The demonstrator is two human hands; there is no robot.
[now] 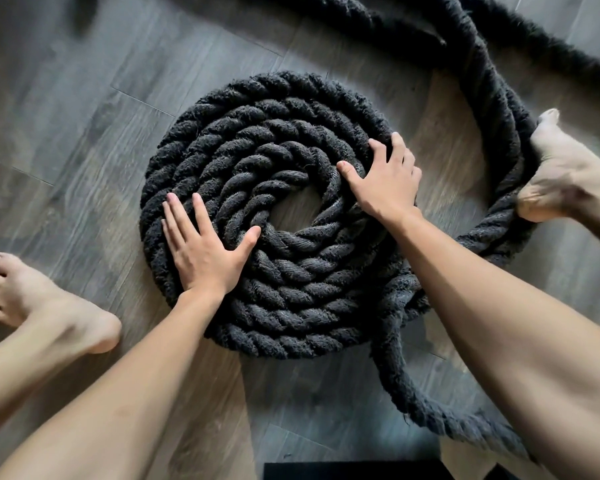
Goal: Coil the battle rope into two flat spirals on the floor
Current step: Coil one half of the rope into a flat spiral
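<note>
Spiral (274, 216): flat on floor (84, 116).
Left hand (205, 247): spread, palm pressing coil.
Right hand (385, 181): spread on coil.
Loose rope (499, 98): touching right foot (561, 174).

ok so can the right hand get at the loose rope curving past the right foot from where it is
Probably yes. The right hand rests open on the spiral's right edge, and only bare floor separates it from the loose rope by the right foot.
</note>
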